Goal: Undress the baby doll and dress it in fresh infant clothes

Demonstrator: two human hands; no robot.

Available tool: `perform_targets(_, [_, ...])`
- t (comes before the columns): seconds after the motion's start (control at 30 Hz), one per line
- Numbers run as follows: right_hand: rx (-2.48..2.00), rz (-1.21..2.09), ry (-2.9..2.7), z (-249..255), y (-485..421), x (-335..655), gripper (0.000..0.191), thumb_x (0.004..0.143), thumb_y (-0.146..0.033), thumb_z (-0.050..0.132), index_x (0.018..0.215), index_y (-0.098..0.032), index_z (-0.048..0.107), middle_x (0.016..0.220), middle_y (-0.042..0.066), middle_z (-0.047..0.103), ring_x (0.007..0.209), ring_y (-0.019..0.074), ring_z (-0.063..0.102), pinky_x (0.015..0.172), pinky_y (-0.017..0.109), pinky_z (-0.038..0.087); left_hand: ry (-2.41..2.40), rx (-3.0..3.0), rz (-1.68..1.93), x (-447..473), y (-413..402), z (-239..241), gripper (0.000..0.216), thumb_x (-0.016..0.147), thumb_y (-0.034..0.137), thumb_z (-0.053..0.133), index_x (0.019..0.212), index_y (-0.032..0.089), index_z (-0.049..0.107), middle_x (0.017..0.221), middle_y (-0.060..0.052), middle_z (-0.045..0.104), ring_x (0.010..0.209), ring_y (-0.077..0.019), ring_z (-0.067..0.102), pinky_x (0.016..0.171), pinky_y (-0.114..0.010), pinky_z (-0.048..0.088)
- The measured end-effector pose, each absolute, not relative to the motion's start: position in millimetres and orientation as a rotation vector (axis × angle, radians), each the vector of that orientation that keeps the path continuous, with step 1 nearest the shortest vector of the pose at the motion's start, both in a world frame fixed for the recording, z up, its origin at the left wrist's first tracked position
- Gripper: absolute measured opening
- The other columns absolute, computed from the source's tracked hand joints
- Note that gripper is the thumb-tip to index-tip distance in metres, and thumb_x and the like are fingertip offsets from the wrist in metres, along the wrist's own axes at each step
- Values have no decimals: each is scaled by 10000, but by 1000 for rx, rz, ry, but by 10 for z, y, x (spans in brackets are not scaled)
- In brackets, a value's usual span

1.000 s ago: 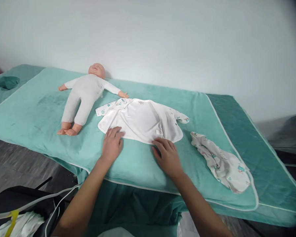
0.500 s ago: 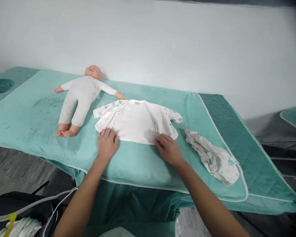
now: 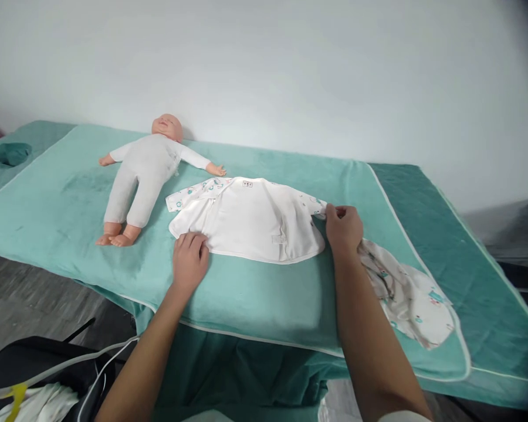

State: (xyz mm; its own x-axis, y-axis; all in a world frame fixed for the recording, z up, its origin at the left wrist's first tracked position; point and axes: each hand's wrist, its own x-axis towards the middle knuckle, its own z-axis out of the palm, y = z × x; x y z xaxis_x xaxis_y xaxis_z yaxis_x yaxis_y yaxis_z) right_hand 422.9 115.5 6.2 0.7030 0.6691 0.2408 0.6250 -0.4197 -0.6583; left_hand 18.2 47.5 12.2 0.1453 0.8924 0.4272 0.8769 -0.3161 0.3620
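A white baby shirt (image 3: 250, 220) with printed sleeves lies spread out, its pale lining facing up. My left hand (image 3: 190, 261) rests on the hem near its lower left corner, fingers laid over the cloth. At the far right sleeve, my right hand (image 3: 344, 228) pinches the cuff between thumb and fingers. Left of the shirt, a baby doll (image 3: 141, 164) in a white cloth body lies face up, arms spread, one hand close to the left sleeve. Beside my right forearm is a crumpled printed white garment (image 3: 416, 305), partly hidden by the arm.
A light green blanket (image 3: 264, 299) with a white border covers the table, over a darker green cover (image 3: 462, 275). Behind stands a pale wall (image 3: 268, 76). At lower left, a black chair (image 3: 26, 357) and a white tube (image 3: 74, 357) are close to my left arm.
My right hand has moved from the shirt's lower hem up and right to the right sleeve's cuff. My left hand stays on the hem. The view has shifted slightly.
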Motion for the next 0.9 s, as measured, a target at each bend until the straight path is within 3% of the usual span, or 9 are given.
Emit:
perform_targets(0.2, [-1790,309,-935,-19,1130,4339,347,776,-436,687,1022,-195,645,848,37,670,778,209,627,843,422,531,1807,2343,922,183,484,129,205,966,147,499,1026,212,684,1055,-75,733,1022,-265,619,952,-418,498])
perform_targets(0.37, [-1546,340,-888,-29,1238,4402,415,768,-309,631,1162,-196,565,1051,70,681,941,202,688,849,375,565,1800,2360,949,185,485,129,206,960,136,498,1014,207,683,1034,-74,730,1007,-263,613,935,-415,497])
perform_targets(0.57, [-1715,-73,-855,-2,1226,4504,403,749,-134,531,1147,-160,592,1269,229,631,1102,252,648,837,354,547,1806,2355,955,185,497,126,215,962,138,489,1012,202,688,1027,-75,725,998,-257,609,928,-412,499])
perform_targets(0.67, [-1784,-137,-1113,-16,1180,4430,377,797,-183,544,1163,-150,625,1290,208,639,1226,285,604,977,424,531,1811,2363,948,187,498,125,215,963,136,489,1011,199,690,1016,-75,722,987,-256,609,925,-412,500])
perform_targets(0.77, [-1835,-73,-1448,-55,1182,4302,353,859,-253,547,1179,-159,662,1354,175,654,1331,293,563,1145,502,435,1805,2360,990,193,484,121,220,970,136,487,1020,198,692,1014,-79,718,987,-253,612,923,-409,508])
perform_targets(0.9, [-2036,-7,-1519,-122,1210,4217,390,901,-269,498,1233,-182,684,1436,166,638,1356,307,570,1184,556,382,1793,2307,1218,168,488,90,209,983,147,493,1042,190,689,1074,-99,709,1067,-246,624,969,-410,518])
